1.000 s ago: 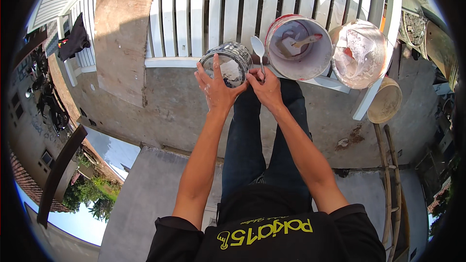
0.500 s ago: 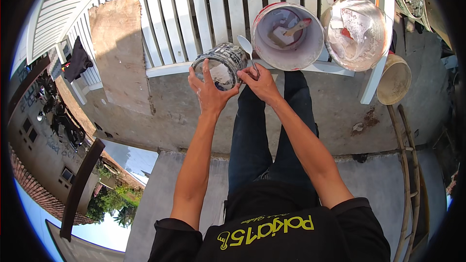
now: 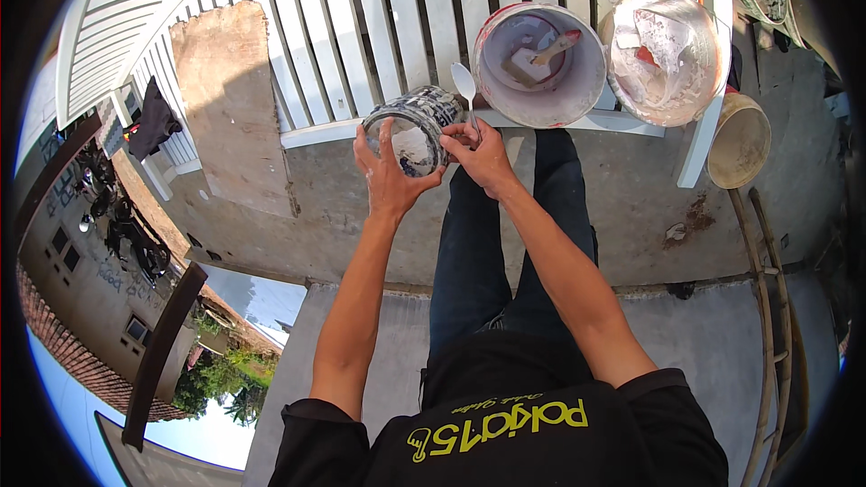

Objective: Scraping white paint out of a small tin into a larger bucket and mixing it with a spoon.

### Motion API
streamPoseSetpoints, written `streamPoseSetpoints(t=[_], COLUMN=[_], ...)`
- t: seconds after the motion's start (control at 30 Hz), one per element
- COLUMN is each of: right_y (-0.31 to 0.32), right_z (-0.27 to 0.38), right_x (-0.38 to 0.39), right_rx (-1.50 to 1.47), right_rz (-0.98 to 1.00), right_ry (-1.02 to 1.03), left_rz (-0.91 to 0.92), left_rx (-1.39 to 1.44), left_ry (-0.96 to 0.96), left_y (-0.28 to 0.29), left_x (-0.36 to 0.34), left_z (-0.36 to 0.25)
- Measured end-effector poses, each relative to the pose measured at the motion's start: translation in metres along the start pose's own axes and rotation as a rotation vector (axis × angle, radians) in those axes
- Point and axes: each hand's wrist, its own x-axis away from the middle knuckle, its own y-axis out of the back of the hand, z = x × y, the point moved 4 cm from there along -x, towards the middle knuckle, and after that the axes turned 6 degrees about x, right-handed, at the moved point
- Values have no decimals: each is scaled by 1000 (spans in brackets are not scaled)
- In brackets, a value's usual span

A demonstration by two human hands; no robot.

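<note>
A paint-smeared can [image 3: 437, 106] lies tilted at the front edge of the white slatted bench, its round end with a whitish patch turned toward me. My left hand [image 3: 392, 182] is wrapped round the left and lower side of that end, fingers spread over its rim. At the can's right side, my right hand [image 3: 480, 159] grips a metal spoon [image 3: 465, 83], bowl pointing up and away. The right fingertips touch or nearly touch the can's rim. What the spoon's handle end meets is hidden by the fingers.
On the bench [image 3: 361, 27], right of the can, stands a white bucket [image 3: 586, 81] with a paintbrush [image 3: 557, 47] inside. Beside it is a paint-crusted bucket [image 3: 672, 104]. A dirty tub [image 3: 740, 149] and a bamboo ladder [image 3: 767, 343] are farther right. A board [image 3: 225, 81] leans at left.
The view has shifted slightly. Both hands keep their hold on the can and the spoon, with barely any movement between them.
</note>
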Motion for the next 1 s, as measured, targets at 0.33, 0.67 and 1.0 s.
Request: streamPoseSetpoints(t=[0.33, 0.67, 1.0], right_y=[15, 17, 25], right_z=[-19, -25, -35], right_x=[11, 9, 11], right_rx=[-41, -125, 38], right_rz=[-9, 4, -71], right_ry=[-45, 1, 133], left_rz=[74, -104, -41], left_rx=[187, 159, 227], left_ry=[168, 157, 216], left_y=[-13, -35, -29], left_x=[1, 1, 7], left_z=[-16, -19, -34])
